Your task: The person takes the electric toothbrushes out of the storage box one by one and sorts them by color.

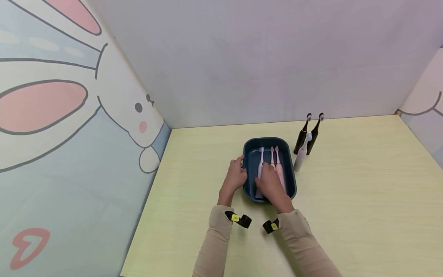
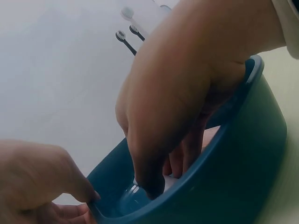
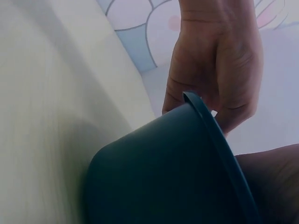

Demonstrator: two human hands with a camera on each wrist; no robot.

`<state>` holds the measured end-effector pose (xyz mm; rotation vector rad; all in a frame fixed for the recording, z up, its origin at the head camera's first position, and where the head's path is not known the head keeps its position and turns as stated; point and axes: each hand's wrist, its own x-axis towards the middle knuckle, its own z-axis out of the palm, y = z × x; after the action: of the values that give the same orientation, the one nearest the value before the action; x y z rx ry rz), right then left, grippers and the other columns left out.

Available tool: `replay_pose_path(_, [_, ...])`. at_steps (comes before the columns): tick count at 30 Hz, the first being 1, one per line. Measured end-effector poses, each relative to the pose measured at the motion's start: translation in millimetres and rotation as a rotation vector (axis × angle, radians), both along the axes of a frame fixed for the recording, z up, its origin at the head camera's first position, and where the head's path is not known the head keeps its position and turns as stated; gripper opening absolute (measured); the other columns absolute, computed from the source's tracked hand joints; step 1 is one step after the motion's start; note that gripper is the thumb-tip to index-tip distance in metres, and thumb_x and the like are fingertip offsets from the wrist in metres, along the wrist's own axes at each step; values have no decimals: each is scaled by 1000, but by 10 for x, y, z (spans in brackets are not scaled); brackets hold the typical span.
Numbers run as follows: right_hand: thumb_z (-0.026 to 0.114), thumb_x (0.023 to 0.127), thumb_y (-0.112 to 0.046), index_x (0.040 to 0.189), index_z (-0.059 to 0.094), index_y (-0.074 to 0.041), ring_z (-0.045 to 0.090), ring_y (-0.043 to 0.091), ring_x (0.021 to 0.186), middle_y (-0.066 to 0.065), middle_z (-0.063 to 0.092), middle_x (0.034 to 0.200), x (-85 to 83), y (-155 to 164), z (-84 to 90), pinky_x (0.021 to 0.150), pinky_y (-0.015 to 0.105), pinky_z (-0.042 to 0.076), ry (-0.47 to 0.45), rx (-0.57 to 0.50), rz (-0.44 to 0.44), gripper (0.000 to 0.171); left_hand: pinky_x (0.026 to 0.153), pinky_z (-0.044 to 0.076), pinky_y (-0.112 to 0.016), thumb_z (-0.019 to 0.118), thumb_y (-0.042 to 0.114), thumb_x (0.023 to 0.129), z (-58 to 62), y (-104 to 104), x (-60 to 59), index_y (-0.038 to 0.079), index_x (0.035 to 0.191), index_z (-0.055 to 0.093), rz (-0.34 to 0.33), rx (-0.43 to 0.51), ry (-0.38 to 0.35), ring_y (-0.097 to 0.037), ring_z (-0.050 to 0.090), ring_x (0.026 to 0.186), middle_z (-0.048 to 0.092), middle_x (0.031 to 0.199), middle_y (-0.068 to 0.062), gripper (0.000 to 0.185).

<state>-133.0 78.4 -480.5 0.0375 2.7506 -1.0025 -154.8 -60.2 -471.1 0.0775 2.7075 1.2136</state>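
A dark blue plastic bin (image 1: 270, 139) with rounded corners stands on the table. My left hand (image 1: 236, 175) grips its left wall, thumb at the inner side of the rim and fingers outside, as the left wrist view shows. My right hand (image 1: 270, 181) reaches down into the bin, thumb and fingers around the handle of a pale lavender electric toothbrush (image 1: 260, 165). Two pink electric toothbrushes (image 1: 279, 169) lie beside it in the bin, partly hidden under the right hand. In the right wrist view the bin's outer wall (image 3: 163, 168) fills the lower middle.
Right of the bin, two black electric toothbrushes (image 1: 300, 140) and a pale lavender one (image 1: 300, 157) stand upright close together on the light wooden table (image 1: 353, 184). A plain wall (image 1: 270, 69) rises behind, and a wall with a painted rabbit (image 1: 128, 115) borders the left side.
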Motion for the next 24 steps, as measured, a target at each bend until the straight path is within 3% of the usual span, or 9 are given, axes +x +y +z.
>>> replay_pose_path(24, [63,91,-18,131,40,12,55,33,99,27,52,120,-88,-135,-73,87,44,48,10,72,37,56,79,44,-34,48,5,94,-29,-29,-23,4,145,39,-5,6,2,-21,48,90,48,109,-13,51])
